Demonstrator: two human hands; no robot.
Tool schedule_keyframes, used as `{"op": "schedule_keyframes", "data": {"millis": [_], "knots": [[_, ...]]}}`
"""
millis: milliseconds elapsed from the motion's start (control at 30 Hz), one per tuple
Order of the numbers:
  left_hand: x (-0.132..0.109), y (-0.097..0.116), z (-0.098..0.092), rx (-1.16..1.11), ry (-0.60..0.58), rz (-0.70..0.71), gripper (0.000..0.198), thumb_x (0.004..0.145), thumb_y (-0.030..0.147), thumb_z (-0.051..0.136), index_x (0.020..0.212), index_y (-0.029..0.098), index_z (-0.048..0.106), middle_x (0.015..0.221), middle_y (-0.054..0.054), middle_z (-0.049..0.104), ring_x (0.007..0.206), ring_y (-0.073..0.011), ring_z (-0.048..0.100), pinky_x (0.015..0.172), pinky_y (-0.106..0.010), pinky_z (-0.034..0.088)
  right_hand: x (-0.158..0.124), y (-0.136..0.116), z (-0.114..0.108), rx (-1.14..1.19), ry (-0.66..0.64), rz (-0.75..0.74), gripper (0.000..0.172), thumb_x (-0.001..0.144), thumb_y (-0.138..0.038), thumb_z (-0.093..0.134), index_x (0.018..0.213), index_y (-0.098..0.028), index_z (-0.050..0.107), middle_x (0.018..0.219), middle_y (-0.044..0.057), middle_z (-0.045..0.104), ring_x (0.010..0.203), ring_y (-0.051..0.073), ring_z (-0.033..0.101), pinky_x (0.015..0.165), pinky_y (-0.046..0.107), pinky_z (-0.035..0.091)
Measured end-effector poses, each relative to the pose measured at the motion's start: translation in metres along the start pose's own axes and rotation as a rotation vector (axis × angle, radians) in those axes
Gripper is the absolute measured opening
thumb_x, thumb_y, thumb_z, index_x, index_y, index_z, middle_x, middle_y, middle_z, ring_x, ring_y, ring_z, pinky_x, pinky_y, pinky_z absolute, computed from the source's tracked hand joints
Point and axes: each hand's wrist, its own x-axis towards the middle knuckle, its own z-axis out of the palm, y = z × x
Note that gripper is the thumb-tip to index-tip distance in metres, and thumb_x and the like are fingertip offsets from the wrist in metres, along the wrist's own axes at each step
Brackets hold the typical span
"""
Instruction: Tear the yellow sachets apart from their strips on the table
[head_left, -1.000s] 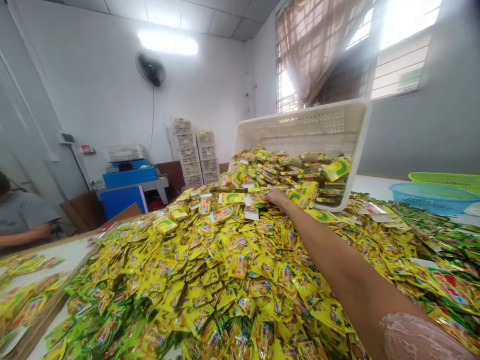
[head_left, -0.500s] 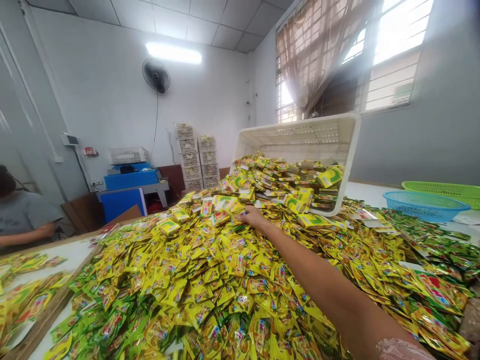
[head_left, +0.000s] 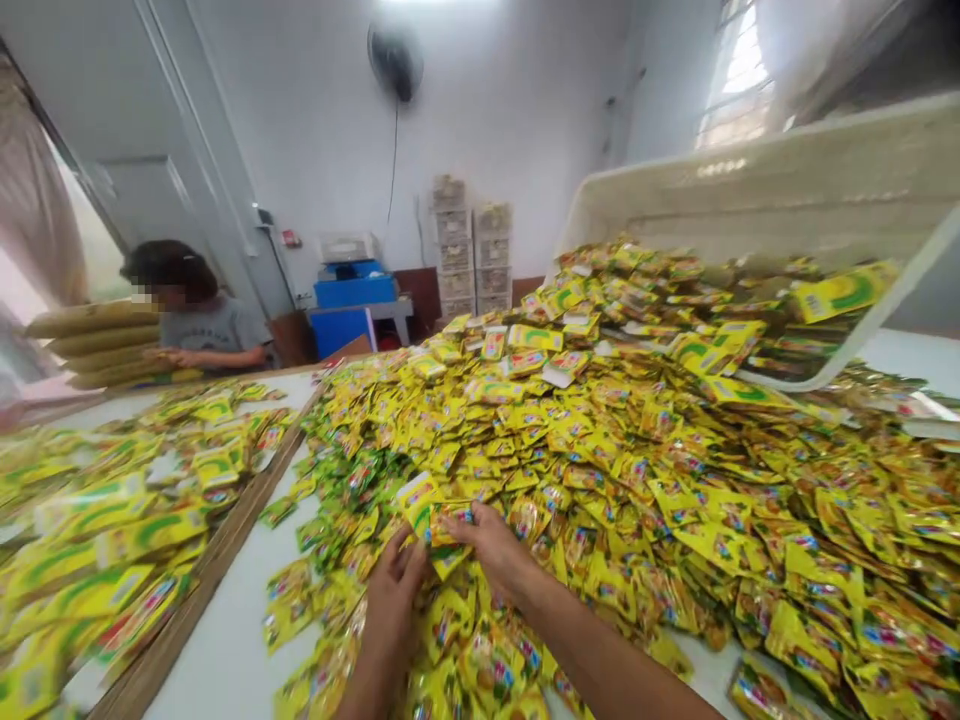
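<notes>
A big heap of small yellow and green sachets (head_left: 600, 450) covers the white table (head_left: 225, 660). My left hand (head_left: 394, 600) and my right hand (head_left: 491, 545) meet at the heap's near edge. Both pinch a few yellow sachets (head_left: 427, 505) held between them, fingers curled. A white plastic crate (head_left: 787, 190) lies tipped on its side at the back right, with sachets spilling out of it.
A wooden strip (head_left: 202, 580) separates this table from another on the left, also strewn with sachets (head_left: 112, 520). A seated person in a grey shirt (head_left: 199, 325) works at the far left beside stacked yellow bundles (head_left: 97, 345). Stacked crates (head_left: 472, 245) stand at the back wall.
My right hand has drawn back from the crate's mouth to the heap's near edge. My left hand has come into view and joined it on some sachets. The view has swung left and down.
</notes>
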Motion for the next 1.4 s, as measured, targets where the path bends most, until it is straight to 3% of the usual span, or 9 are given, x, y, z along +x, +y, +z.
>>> {"op": "schedule_keyframes", "data": {"millis": [200, 367, 533, 667, 867, 1000, 1133, 1233, 1400], "knots": [[-0.003, 0.006, 0.000, -0.077, -0.043, -0.019, 0.052, 0.056, 0.039, 0.081, 0.097, 0.015, 0.060, 0.066, 0.002, 0.064, 0.056, -0.0087, 0.057, 0.059, -0.021, 0.044, -0.014, 0.011, -0.011, 0.012, 0.064, 0.043, 0.047, 0.053, -0.047, 0.079, 0.086, -0.017, 0.065, 0.079, 0.004, 0.071, 0.075, 0.022, 0.066, 0.075, 0.037, 0.051], [-0.004, 0.015, 0.000, -0.084, -0.032, -0.018, 0.039, 0.057, 0.038, 0.079, 0.082, 0.014, 0.061, 0.068, 0.001, 0.066, 0.055, -0.0098, 0.058, 0.057, -0.022, 0.044, -0.010, 0.006, -0.022, 0.003, 0.115, 0.021, 0.045, 0.054, -0.048, 0.078, 0.084, -0.018, 0.064, 0.079, 0.003, 0.072, 0.074, 0.021, 0.066, 0.074, 0.036, 0.052], [0.003, 0.014, -0.007, -0.135, -0.002, -0.024, 0.054, 0.061, 0.038, 0.077, 0.108, 0.019, 0.057, 0.078, -0.001, 0.070, 0.064, -0.0131, 0.063, 0.062, -0.024, 0.047, -0.017, -0.003, -0.019, 0.116, 0.052, 0.062, 0.045, 0.048, -0.045, 0.082, 0.078, -0.019, 0.062, 0.082, 0.002, 0.072, 0.081, 0.021, 0.066, 0.080, 0.036, 0.051], [0.000, 0.009, -0.005, 0.014, -0.078, -0.006, 0.045, 0.065, 0.044, 0.073, 0.101, 0.018, 0.066, 0.085, -0.004, 0.071, 0.077, -0.0183, 0.065, 0.072, -0.029, 0.050, -0.020, -0.002, -0.014, 0.179, -0.044, 0.063, 0.042, 0.052, -0.043, 0.081, 0.080, -0.020, 0.061, 0.080, 0.001, 0.070, 0.080, 0.020, 0.066, 0.075, 0.034, 0.051], [-0.014, 0.009, -0.002, 0.087, -0.225, -0.037, 0.050, 0.073, 0.061, 0.057, 0.091, 0.016, 0.071, 0.074, -0.009, 0.071, 0.075, -0.0237, 0.064, 0.068, -0.033, 0.050, -0.016, 0.014, -0.012, -0.021, 0.088, 0.048, 0.038, 0.054, -0.047, 0.079, 0.066, -0.018, 0.058, 0.064, 0.000, 0.065, 0.070, 0.019, 0.063, 0.069, 0.032, 0.050], [-0.014, 0.013, -0.004, 0.239, -0.343, -0.023, 0.044, 0.065, 0.046, 0.073, 0.094, 0.013, 0.068, 0.077, -0.007, 0.070, 0.072, -0.0215, 0.064, 0.068, -0.031, 0.049, -0.011, 0.011, -0.019, -0.127, 0.142, -0.103, 0.039, 0.059, -0.047, 0.075, 0.083, -0.018, 0.064, 0.078, 0.002, 0.069, 0.075, 0.019, 0.062, 0.073, 0.034, 0.050], [-0.015, 0.019, -0.005, 0.270, -0.315, 0.067, 0.051, 0.068, 0.038, 0.072, 0.113, 0.018, 0.059, 0.100, -0.007, 0.069, 0.091, -0.0222, 0.062, 0.081, -0.031, 0.048, -0.008, -0.001, -0.029, -0.229, 0.278, -0.284, 0.035, 0.063, -0.043, 0.072, 0.089, -0.021, 0.064, 0.085, 0.002, 0.069, 0.081, 0.019, 0.061, 0.076, 0.032, 0.048], [-0.017, 0.022, -0.006, 0.395, -0.390, 0.111, 0.044, 0.067, 0.037, 0.072, 0.106, 0.018, 0.063, 0.099, -0.007, 0.068, 0.092, -0.0233, 0.060, 0.082, -0.031, 0.047, -0.008, -0.007, -0.036, -0.287, 0.201, -0.344, 0.028, 0.070, -0.040, 0.067, 0.089, -0.021, 0.064, 0.087, 0.001, 0.068, 0.081, 0.018, 0.060, 0.077, 0.030, 0.047], [-0.016, 0.025, -0.008, 0.373, -0.492, 0.046, 0.033, 0.071, 0.037, 0.069, 0.096, 0.017, 0.068, 0.097, -0.007, 0.069, 0.090, -0.0227, 0.061, 0.081, -0.030, 0.046, -0.012, -0.016, -0.045, -0.563, 0.030, -0.209, 0.025, 0.072, -0.038, 0.062, 0.088, -0.019, 0.067, 0.079, 0.001, 0.066, 0.075, 0.019, 0.059, 0.069, 0.029, 0.046]]}}
